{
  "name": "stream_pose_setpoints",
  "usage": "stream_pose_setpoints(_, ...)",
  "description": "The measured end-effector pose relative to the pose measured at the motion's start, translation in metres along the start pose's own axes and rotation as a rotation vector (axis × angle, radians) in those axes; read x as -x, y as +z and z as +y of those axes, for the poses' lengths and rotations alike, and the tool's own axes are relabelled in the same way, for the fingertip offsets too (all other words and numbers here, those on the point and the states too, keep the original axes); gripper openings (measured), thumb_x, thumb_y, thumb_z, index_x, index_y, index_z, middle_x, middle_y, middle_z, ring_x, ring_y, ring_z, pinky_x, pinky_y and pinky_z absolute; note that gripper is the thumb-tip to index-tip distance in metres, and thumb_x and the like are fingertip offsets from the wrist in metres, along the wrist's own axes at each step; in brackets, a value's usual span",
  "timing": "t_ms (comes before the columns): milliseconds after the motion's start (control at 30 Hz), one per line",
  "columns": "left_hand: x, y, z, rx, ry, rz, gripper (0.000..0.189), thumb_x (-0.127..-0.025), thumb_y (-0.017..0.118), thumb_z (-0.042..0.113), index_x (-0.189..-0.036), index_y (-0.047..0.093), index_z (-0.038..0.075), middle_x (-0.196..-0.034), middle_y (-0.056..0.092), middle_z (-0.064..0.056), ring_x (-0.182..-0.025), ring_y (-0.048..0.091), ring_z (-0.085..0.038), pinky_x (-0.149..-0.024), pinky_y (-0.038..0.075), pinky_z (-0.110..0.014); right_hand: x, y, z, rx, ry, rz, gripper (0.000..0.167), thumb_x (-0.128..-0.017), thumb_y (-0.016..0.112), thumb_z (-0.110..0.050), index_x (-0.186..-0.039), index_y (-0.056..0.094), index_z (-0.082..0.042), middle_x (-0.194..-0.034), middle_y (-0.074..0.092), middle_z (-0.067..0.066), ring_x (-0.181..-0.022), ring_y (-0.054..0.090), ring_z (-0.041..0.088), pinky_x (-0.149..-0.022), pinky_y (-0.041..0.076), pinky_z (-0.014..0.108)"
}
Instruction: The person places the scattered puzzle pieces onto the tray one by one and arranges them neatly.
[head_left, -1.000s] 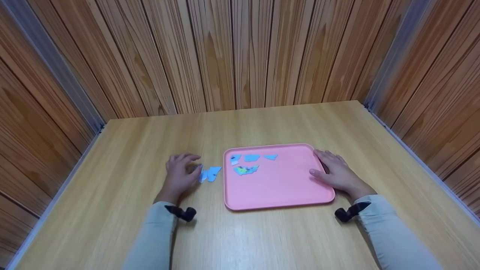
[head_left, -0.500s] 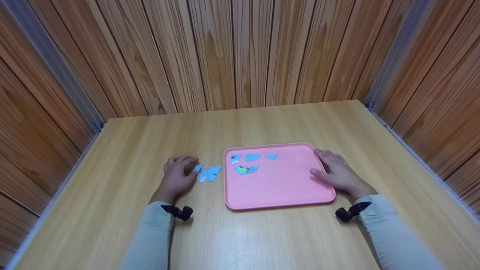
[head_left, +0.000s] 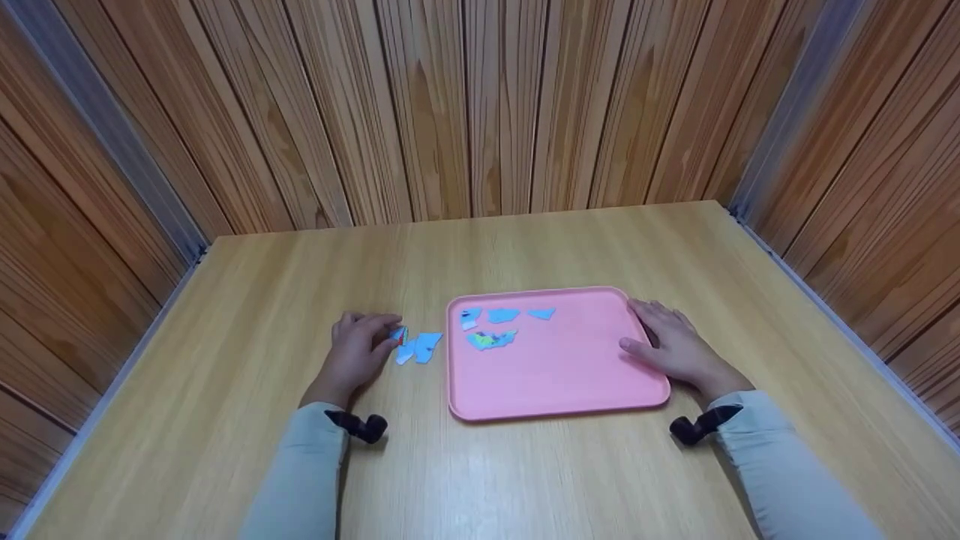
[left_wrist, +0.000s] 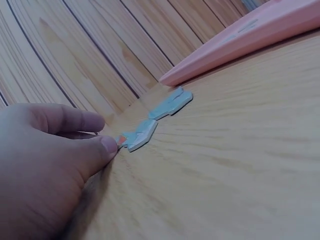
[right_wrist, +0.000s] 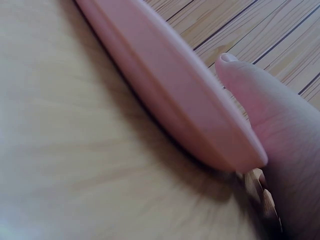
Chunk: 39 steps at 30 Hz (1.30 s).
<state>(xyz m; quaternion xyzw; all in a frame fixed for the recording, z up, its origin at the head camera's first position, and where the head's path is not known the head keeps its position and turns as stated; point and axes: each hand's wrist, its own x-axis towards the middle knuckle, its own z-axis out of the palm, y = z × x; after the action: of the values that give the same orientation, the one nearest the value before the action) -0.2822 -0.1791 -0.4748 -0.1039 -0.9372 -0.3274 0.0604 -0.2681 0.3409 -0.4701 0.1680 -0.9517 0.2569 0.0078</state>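
My left hand (head_left: 354, 351) rests low over the table left of the tray. Between its thumb and fingers it pinches a small blue puzzle piece (head_left: 402, 337) with a red patch, mostly covered by the fingertips in the left wrist view. Right beside it lies a pale-blue puzzle piece (left_wrist: 144, 136), and another blue piece (left_wrist: 171, 103) lies nearer the tray. My right hand (head_left: 679, 346) grips the right edge of the pink tray (head_left: 570, 379), thumb over the rim and fingers along the outer side.
Three small blue pieces, one of them the middle piece (head_left: 504, 315), form a row near the tray's far left corner. Below them sits a blue piece with a yellow-green pattern (head_left: 492, 340). Wood-panelled walls (head_left: 495, 112) enclose the table (head_left: 450, 480) at back and sides.
My left hand has drawn slightly left and then a little back right, bringing the red-patched piece into view and turning it a bit. The right hand and the tray stay put.
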Motion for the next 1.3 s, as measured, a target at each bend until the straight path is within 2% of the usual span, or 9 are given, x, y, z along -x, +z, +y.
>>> stream_pose_setpoints(100,-0.001,0.001,0.001,-0.016,0.02,0.014,0.038,-0.097,0.069,0.017,-0.134,0.065,0.016,-0.123,0.067,-0.003,-0.119,0.04,-0.028,-0.1,0.033,-0.049,0.0,-0.001,0.0,0.003,-0.008,0.007,0.083,-0.098,0.059,-0.047,-0.157,0.027,0.002,-0.161,0.027,0.026,-0.15,0.013,0.048,-0.119,0.002,0.061)
stream_pose_setpoints(267,-0.002,0.001,0.002,-0.014,0.014,0.02,0.04,-0.098,0.068,0.018,-0.137,0.063,0.019,-0.12,0.065,0.0,-0.117,0.041,-0.026,-0.098,0.035,-0.047,0.0,-0.002,0.0,-0.004,-0.001,0.001,0.085,-0.097,0.058,-0.05,-0.158,0.026,0.0,-0.162,0.026,0.025,-0.151,0.012,0.047,-0.119,0.001,0.06)
stream_pose_setpoints(433,-0.002,0.0,0.003,0.001,-0.022,0.027,0.041,-0.1,0.066,0.02,-0.14,0.059,0.021,-0.125,0.062,0.0,-0.124,0.039,-0.027,-0.102,0.036,-0.049,0.0,0.0,0.001,-0.01,0.011,-0.014,0.086,-0.097,0.057,-0.052,-0.159,0.024,-0.001,-0.163,0.024,0.023,-0.151,0.011,0.046,-0.12,0.0,0.059)
stream_pose_setpoints(567,-0.001,0.002,0.01,0.04,-0.054,0.017,0.043,-0.1,0.064,0.022,-0.143,0.057,0.023,-0.127,0.061,0.0,-0.131,0.037,-0.028,-0.108,0.035,-0.053,0.0,0.002,0.0,-0.015,0.007,-0.019,0.087,-0.097,0.058,-0.052,-0.158,0.024,0.0,-0.163,0.024,0.023,-0.151,0.011,0.046,-0.12,0.0,0.06)
stream_pose_setpoints(667,-0.002,0.006,0.02,0.077,-0.068,0.008,0.043,-0.101,0.064,0.024,-0.143,0.057,0.025,-0.128,0.059,0.001,-0.133,0.037,-0.028,-0.11,0.036,-0.052,0.0,0.002,0.0,-0.013,0.008,-0.013,0.087,-0.097,0.058,-0.052,-0.158,0.025,0.0,-0.163,0.024,0.023,-0.151,0.011,0.046,-0.12,0.0,0.059)
stream_pose_setpoints(833,-0.006,0.015,0.038,0.106,-0.057,0.003,0.041,-0.1,0.065,0.024,-0.141,0.059,0.026,-0.128,0.058,0.004,-0.133,0.039,-0.026,-0.108,0.04,-0.049,0.0,0.003,0.0,-0.007,0.0,-0.009,0.086,-0.098,0.057,-0.051,-0.158,0.025,0.0,-0.163,0.025,0.023,-0.151,0.012,0.046,-0.12,0.001,0.06)
stream_pose_setpoints(900,-0.006,0.02,0.045,0.102,-0.029,0.011,0.04,-0.099,0.066,0.024,-0.139,0.06,0.025,-0.128,0.059,0.005,-0.133,0.039,-0.025,-0.109,0.039,-0.047,0.0,0.003,0.0,-0.007,0.008,-0.014,0.086,-0.097,0.058,-0.052,-0.158,0.025,0.0,-0.163,0.025,0.023,-0.151,0.011,0.046,-0.12,0.001,0.06)
stream_pose_setpoints(1067,-0.008,0.029,0.063,0.095,-0.016,0.015,0.041,-0.098,0.067,0.026,-0.138,0.061,0.029,-0.128,0.06,0.011,-0.136,0.036,-0.022,-0.113,0.035,-0.046,0.001,0.002,0.001,-0.007,0.047,-0.027,0.089,-0.096,0.057,-0.056,-0.159,0.024,-0.003,-0.164,0.023,0.022,-0.152,0.009,0.045,-0.12,0.0,0.059)
stream_pose_setpoints(1300,-0.017,0.041,0.092,0.093,-0.056,-0.018,0.044,-0.097,0.069,0.026,-0.14,0.059,0.03,-0.125,0.06,0.014,-0.136,0.034,-0.019,-0.115,0.033,-0.045,0.0,0.0,0.0,-0.008,0.044,-0.029,0.089,-0.097,0.057,-0.056,-0.16,0.023,-0.003,-0.164,0.022,0.022,-0.152,0.008,0.045,-0.12,0.0,0.059)
